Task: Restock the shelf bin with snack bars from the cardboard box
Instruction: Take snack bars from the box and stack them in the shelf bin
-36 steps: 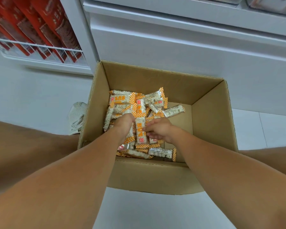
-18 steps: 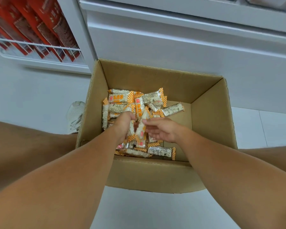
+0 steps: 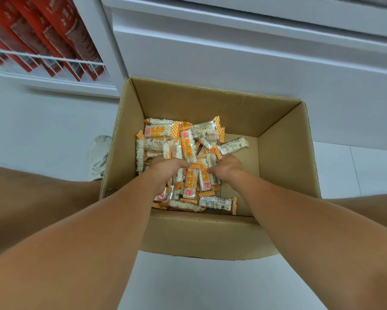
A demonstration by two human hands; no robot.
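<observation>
An open cardboard box [image 3: 284, 153] stands on the white floor in front of me. Several snack bars [image 3: 159, 130] in clear wrappers with orange checkered ends lie heaped in its left and middle part. My left hand [image 3: 167, 168] is down in the heap, its fingers curled around a few bars. My right hand [image 3: 226, 166] is close beside it, fingers closed over bars at the heap's right side. More bars [image 3: 214, 202] lie loose near the box's front wall. No shelf bin for the bars is in view.
A white wire shelf basket [image 3: 53, 63] with red packets hangs at the upper left. White shelf panels [image 3: 255, 54] rise right behind the box. A white shoe [image 3: 99, 155] rests against the box's left side. My bare knees flank the box.
Both hands have pushed deeper and forward into the heap. The right hand, open half a second ago, has closed over bars. The bar held upright between the hands has dropped down.
</observation>
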